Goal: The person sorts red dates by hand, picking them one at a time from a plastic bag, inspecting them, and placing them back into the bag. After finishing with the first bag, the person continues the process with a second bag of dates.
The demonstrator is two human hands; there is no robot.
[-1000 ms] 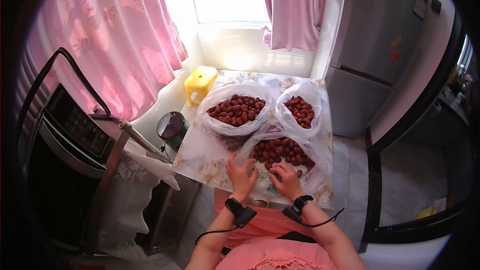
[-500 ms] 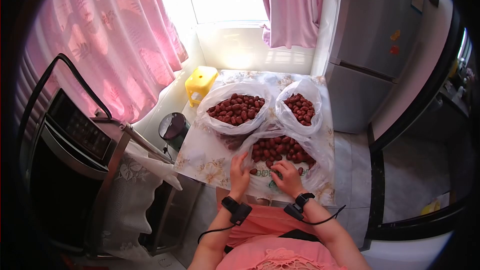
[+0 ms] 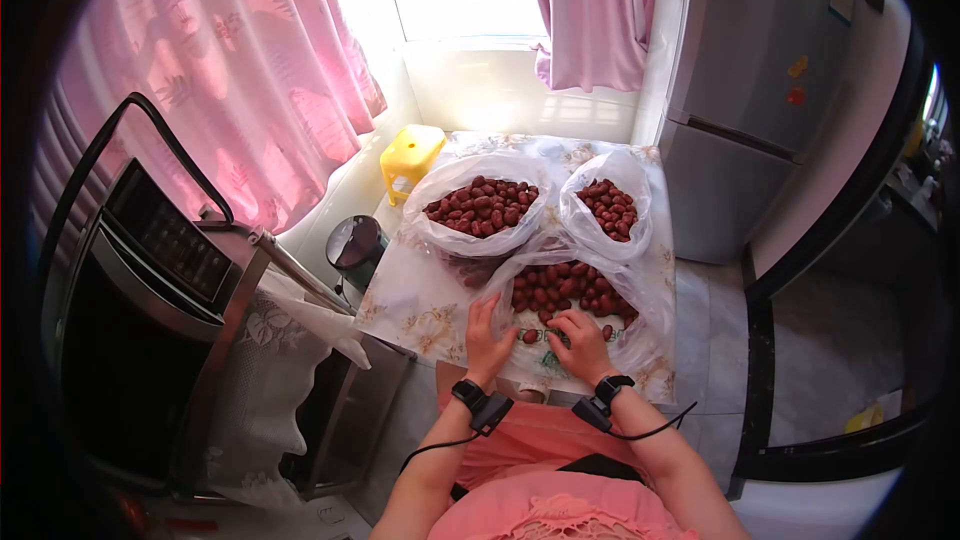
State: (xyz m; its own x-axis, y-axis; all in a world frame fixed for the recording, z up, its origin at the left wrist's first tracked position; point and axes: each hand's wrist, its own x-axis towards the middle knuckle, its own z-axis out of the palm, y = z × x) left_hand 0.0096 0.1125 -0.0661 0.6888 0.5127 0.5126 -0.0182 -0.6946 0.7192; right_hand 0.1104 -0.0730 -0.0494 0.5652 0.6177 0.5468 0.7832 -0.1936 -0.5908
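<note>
Dark red dried dates (image 3: 565, 285) lie heaped in the front plastic bag (image 3: 645, 318), whose mouth faces me. My left hand (image 3: 487, 344) rests at the bag's left edge, fingers stretched out and apart. Curved over the near side of the heap, my right hand (image 3: 582, 346) has its fingers spread, and nothing shows in its grasp. One loose date (image 3: 529, 336) sits between my two hands on the bag's green-printed plastic. Another single date (image 3: 607, 332) is just right of my right hand.
Behind stand two more open bags of dates, a larger left bag (image 3: 447, 240) and a smaller right bag (image 3: 633, 238), on a floral tablecloth (image 3: 425, 328). A yellow stool (image 3: 413, 153), a dark bin (image 3: 356, 242), an oven (image 3: 135, 325) and a fridge (image 3: 735, 185) surround the table.
A loose date that lay by my left fingers now lies between both hands. My right hand has shifted slightly, and the whole view has tilted a little.
</note>
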